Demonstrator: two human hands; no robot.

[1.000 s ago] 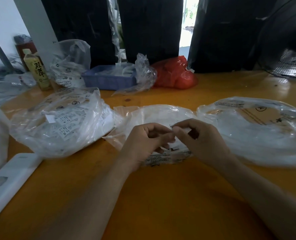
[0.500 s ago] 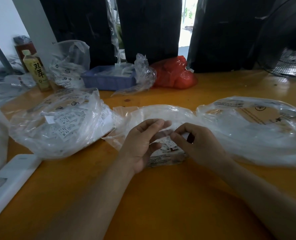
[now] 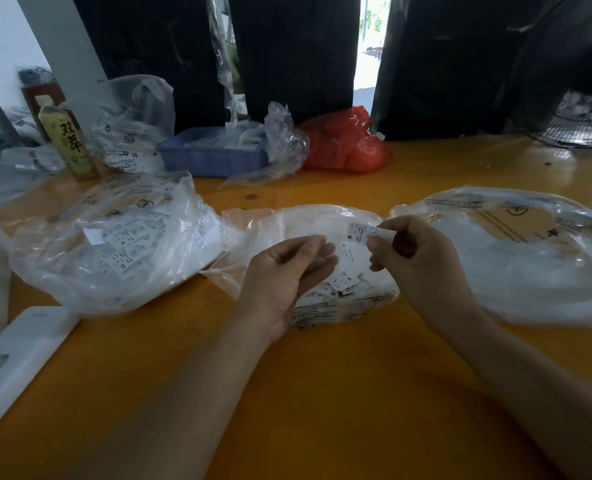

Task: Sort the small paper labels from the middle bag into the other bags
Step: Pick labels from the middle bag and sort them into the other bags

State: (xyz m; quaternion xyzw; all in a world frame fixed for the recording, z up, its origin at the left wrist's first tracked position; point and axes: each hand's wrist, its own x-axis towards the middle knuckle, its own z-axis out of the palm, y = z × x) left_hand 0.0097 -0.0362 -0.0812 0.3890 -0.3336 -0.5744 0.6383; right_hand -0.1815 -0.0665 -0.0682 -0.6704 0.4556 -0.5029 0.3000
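One label [image 3: 364, 232], marked M, pinched at its right end between thumb and fingertip of the right hand [image 3: 414, 261], raised just above the middle bag [image 3: 322, 220]. Grip clamped on the paper edge only, rest of the strip sticking out leftward and free. Left hand [image 3: 287, 275] loose and apart, fingers relaxed, holding nothing, resting at the mouth of the middle bag beside the heap of labels [image 3: 339, 284] inside.

Judged the step in hand: reading the size and carrying the piece to its proper bag. Best done with a light pinch so as not to crease the paper, print turned up for a clear read, then moved low across the counter [image 3: 322, 393] and dropped well inside the chosen opening, not on the rim. Worth steadying the middle bag with the free hand against sliding.

Three clear bags in the near row: left bag [image 3: 114, 244] with many labels, too many to count; middle with a small heap, number not countable; right bag [image 3: 516, 251] with contents unclear. Two hands, one label lifted.
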